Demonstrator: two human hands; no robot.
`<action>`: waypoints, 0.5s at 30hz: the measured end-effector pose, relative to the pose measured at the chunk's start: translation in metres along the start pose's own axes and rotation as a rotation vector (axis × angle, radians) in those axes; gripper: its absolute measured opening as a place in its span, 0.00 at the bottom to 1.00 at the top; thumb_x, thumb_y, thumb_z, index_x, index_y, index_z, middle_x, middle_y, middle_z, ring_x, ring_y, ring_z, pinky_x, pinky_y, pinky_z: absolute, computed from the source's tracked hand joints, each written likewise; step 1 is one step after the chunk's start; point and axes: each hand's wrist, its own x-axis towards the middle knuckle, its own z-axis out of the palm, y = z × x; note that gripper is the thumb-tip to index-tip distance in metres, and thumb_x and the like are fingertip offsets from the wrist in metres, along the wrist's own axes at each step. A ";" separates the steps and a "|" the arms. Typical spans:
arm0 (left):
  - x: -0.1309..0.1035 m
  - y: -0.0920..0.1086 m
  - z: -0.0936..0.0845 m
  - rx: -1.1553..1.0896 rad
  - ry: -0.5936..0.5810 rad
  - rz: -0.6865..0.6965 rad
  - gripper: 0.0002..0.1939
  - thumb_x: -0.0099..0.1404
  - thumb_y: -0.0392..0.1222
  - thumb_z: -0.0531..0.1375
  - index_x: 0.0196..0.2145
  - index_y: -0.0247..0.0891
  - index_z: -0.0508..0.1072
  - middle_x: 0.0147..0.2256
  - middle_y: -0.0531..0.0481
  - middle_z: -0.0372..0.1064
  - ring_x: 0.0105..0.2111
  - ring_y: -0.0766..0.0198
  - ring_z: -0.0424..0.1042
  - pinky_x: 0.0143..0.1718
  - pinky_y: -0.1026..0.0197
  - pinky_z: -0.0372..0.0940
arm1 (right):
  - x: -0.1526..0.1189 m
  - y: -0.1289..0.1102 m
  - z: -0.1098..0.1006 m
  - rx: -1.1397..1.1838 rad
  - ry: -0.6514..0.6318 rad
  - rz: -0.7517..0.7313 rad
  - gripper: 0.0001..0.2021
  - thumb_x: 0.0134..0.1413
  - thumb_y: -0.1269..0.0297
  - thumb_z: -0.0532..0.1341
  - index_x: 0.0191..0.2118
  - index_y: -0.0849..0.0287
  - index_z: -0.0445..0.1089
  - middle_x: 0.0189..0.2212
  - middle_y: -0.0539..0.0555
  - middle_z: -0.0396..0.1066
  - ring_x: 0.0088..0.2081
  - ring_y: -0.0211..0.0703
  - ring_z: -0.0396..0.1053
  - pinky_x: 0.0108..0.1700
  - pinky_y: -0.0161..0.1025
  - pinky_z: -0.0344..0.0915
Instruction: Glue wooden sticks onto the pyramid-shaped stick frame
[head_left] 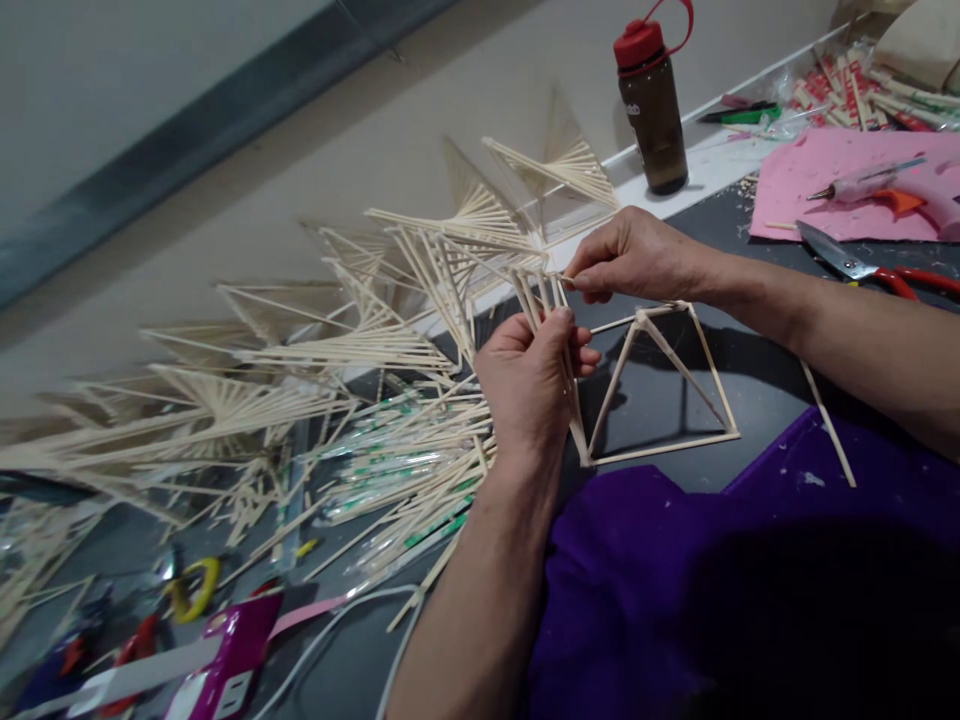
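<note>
My left hand [529,385] is closed around several thin wooden sticks [531,295] set side by side in a fan. My right hand [630,255] pinches at the upper end of this fan, thumb against fingers, on what looks like one stick's tip. Just right of my left hand stands an open stick frame [660,449] with a triangular upright. Whether the fan is joined to that frame is partly hidden by my left hand. Below my right forearm a single loose stick [829,425] slants down onto purple cloth [637,540].
Twisted stick structures [360,350] line the wall. Wrapped chopsticks [405,460] lie left of my hand. A red-lidded bottle [660,130] stands behind. Red-handled cutters [847,255] and a glue gun [885,190] on pink foam [780,190] are right; a purple tool [236,650] lies front left.
</note>
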 end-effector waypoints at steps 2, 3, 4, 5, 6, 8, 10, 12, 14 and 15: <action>0.000 0.000 0.000 0.003 0.002 -0.003 0.11 0.52 0.44 0.67 0.23 0.38 0.68 0.19 0.56 0.71 0.14 0.70 0.68 0.15 0.70 0.65 | 0.000 0.001 0.000 -0.001 -0.003 -0.010 0.07 0.55 0.75 0.60 0.33 0.71 0.76 0.22 0.50 0.70 0.28 0.32 0.67 0.36 0.33 0.69; 0.000 0.000 0.000 0.004 0.002 -0.003 0.11 0.52 0.44 0.67 0.24 0.38 0.68 0.19 0.55 0.71 0.14 0.70 0.68 0.16 0.70 0.65 | 0.000 0.001 0.000 -0.001 -0.004 -0.014 0.07 0.55 0.75 0.60 0.33 0.71 0.76 0.22 0.50 0.70 0.27 0.31 0.66 0.36 0.33 0.69; 0.001 0.000 0.000 0.005 0.003 -0.003 0.11 0.52 0.44 0.67 0.24 0.38 0.69 0.19 0.55 0.71 0.14 0.70 0.68 0.16 0.70 0.65 | 0.000 0.001 0.000 0.000 -0.004 -0.018 0.07 0.55 0.75 0.60 0.33 0.71 0.76 0.22 0.50 0.70 0.27 0.31 0.66 0.36 0.33 0.69; 0.001 0.000 -0.001 0.006 0.004 -0.003 0.11 0.52 0.44 0.67 0.24 0.38 0.69 0.19 0.55 0.71 0.14 0.70 0.68 0.16 0.70 0.65 | 0.000 0.002 0.000 0.002 -0.005 -0.021 0.07 0.55 0.75 0.60 0.33 0.71 0.76 0.22 0.50 0.70 0.27 0.31 0.66 0.36 0.33 0.69; 0.001 0.000 -0.001 0.008 0.005 -0.003 0.11 0.52 0.44 0.67 0.24 0.38 0.68 0.19 0.55 0.71 0.14 0.70 0.69 0.15 0.70 0.65 | 0.000 0.002 0.000 0.003 -0.005 -0.024 0.07 0.55 0.75 0.60 0.33 0.72 0.76 0.22 0.51 0.70 0.27 0.32 0.66 0.36 0.33 0.69; 0.001 0.000 -0.001 0.012 0.006 -0.005 0.11 0.51 0.44 0.67 0.24 0.38 0.68 0.19 0.56 0.71 0.14 0.70 0.69 0.15 0.70 0.64 | 0.000 0.001 0.000 0.005 -0.006 -0.021 0.07 0.55 0.75 0.60 0.34 0.72 0.76 0.22 0.51 0.69 0.28 0.32 0.66 0.37 0.33 0.69; 0.001 0.000 0.000 0.013 0.004 -0.006 0.11 0.51 0.45 0.67 0.25 0.38 0.68 0.19 0.56 0.71 0.14 0.70 0.68 0.15 0.70 0.64 | 0.000 0.000 0.000 0.007 -0.004 -0.004 0.07 0.55 0.75 0.60 0.34 0.72 0.76 0.22 0.51 0.69 0.28 0.32 0.66 0.37 0.34 0.69; 0.001 0.000 0.000 0.013 0.005 -0.006 0.11 0.51 0.45 0.67 0.25 0.38 0.69 0.19 0.56 0.71 0.14 0.70 0.68 0.15 0.70 0.64 | 0.000 0.000 0.000 0.011 -0.003 0.011 0.07 0.55 0.74 0.60 0.33 0.71 0.76 0.22 0.50 0.69 0.28 0.32 0.66 0.36 0.33 0.68; 0.001 0.000 0.000 0.021 0.011 -0.004 0.11 0.51 0.45 0.66 0.24 0.38 0.69 0.19 0.56 0.71 0.14 0.70 0.68 0.15 0.70 0.64 | 0.000 -0.001 0.000 0.015 -0.005 0.014 0.07 0.55 0.74 0.60 0.33 0.71 0.76 0.22 0.50 0.69 0.27 0.31 0.65 0.36 0.33 0.68; 0.001 0.000 -0.001 0.026 0.014 -0.004 0.11 0.51 0.44 0.66 0.24 0.38 0.68 0.19 0.55 0.71 0.14 0.70 0.68 0.15 0.69 0.64 | 0.000 0.000 0.000 0.016 -0.007 0.010 0.07 0.55 0.74 0.60 0.33 0.71 0.75 0.21 0.50 0.69 0.27 0.31 0.65 0.36 0.33 0.67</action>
